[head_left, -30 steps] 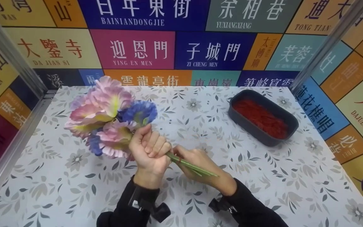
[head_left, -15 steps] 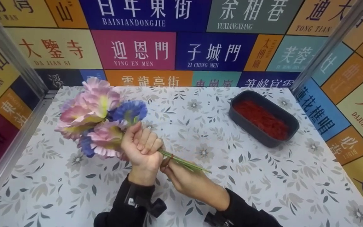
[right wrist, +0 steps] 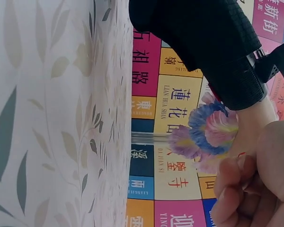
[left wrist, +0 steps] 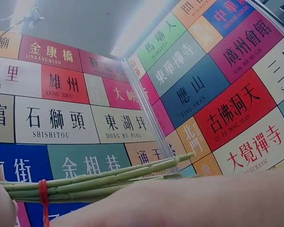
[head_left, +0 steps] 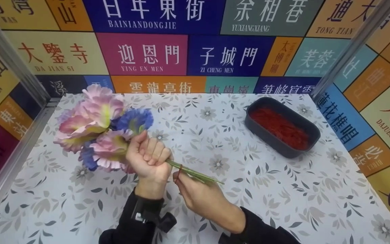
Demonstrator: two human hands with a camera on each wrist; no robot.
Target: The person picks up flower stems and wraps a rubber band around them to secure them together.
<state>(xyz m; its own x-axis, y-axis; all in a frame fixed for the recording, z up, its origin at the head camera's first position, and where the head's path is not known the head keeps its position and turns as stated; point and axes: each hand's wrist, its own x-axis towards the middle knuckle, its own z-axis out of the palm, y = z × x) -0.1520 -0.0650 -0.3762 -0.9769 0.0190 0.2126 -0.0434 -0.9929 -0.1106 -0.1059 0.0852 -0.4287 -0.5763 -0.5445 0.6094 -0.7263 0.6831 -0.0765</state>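
Note:
My left hand (head_left: 151, 159) grips a bunch of pink and blue artificial flowers (head_left: 96, 120) by the green stems (head_left: 200, 176). Blooms spread out to the left of the fist, while the stem ends stick out to the right. A thin red rubber band (left wrist: 43, 194) loops round the stems just beyond that fist. Below the stems, my right hand (head_left: 208, 201) pinches the lower end of the band and draws it down taut. Curled fingers (right wrist: 229, 196) of the right hand show in the right wrist view, where the flowers appear behind them.
A dark grey oblong container (head_left: 265, 138) filled with red bands (head_left: 279, 127) stands at the back right of the table. White leaf-patterned cloth (head_left: 215, 135) covers the tabletop. Panels with lettering (head_left: 147, 54) enclose the back and sides.
Both hands and the flowers have shifted left. My right hand has moved from beside the stems to below them, and the red band now shows stretched between stems and fingers.

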